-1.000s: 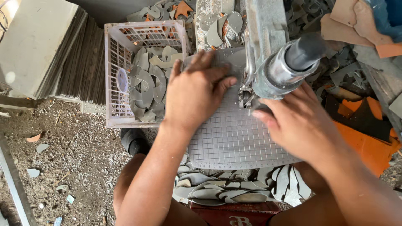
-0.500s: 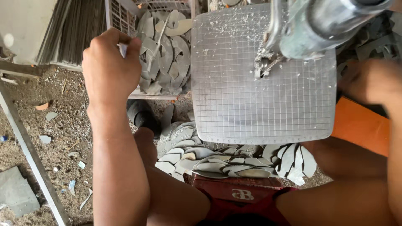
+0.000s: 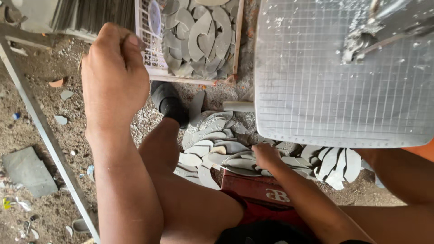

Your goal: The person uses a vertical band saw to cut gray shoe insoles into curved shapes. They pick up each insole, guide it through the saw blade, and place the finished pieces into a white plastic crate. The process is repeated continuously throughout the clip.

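Head view, looking down past bare knees. The left hand (image 3: 113, 77) is curled shut, fingertips pinched at the corner of a white plastic basket (image 3: 151, 49) full of grey curved tile pieces (image 3: 199, 36); whether it grips the rim or a small piece cannot be told. The right hand (image 3: 266, 156) reaches low under a gridded grey cutting plate (image 3: 334, 99), resting on a heap of the same grey pieces (image 3: 226, 149) on the ground (its fingers are hidden, so its grip cannot be told). A metal tool (image 3: 366, 36) on the plate is cut off at the top edge. Gravel floor (image 3: 40, 135) lies open to the left.
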